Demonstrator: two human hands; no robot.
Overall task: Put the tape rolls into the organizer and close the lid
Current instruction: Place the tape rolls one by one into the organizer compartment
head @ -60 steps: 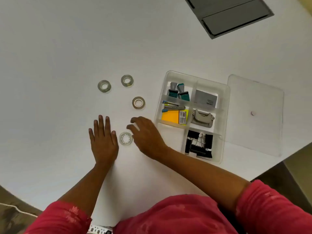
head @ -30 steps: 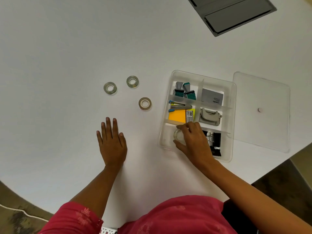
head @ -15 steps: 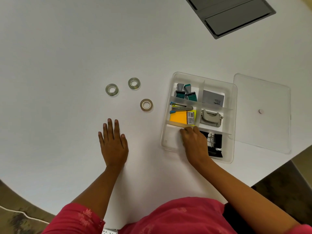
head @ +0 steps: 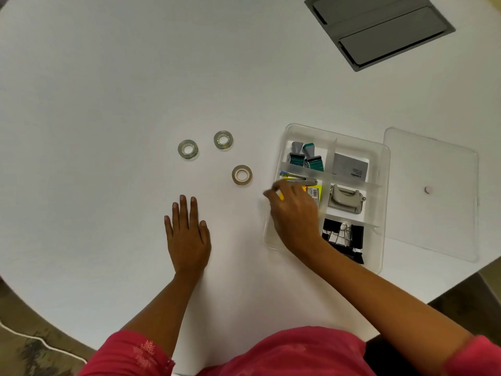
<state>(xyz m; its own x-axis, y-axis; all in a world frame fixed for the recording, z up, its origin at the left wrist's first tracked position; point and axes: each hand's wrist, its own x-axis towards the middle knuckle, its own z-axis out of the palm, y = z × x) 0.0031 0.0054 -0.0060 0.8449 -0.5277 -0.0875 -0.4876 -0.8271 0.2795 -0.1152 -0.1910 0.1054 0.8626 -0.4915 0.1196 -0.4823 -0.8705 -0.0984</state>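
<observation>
Head view: white round table (head: 108, 90), grey hatch (head: 379, 28). Right hand (head: 294, 215) has left the organizer (head: 379, 213), empty, fingers loosely apart; left hand (head: 188, 236) flat, open.

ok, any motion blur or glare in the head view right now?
Head view: the right hand is motion-blurred at its fingertips; the left hand lies sharp and flat on the table. Lighting is soft, without harsh glare; the clear organizer and lid show low contrast. Wide-angle bending curves the table edge.
</observation>
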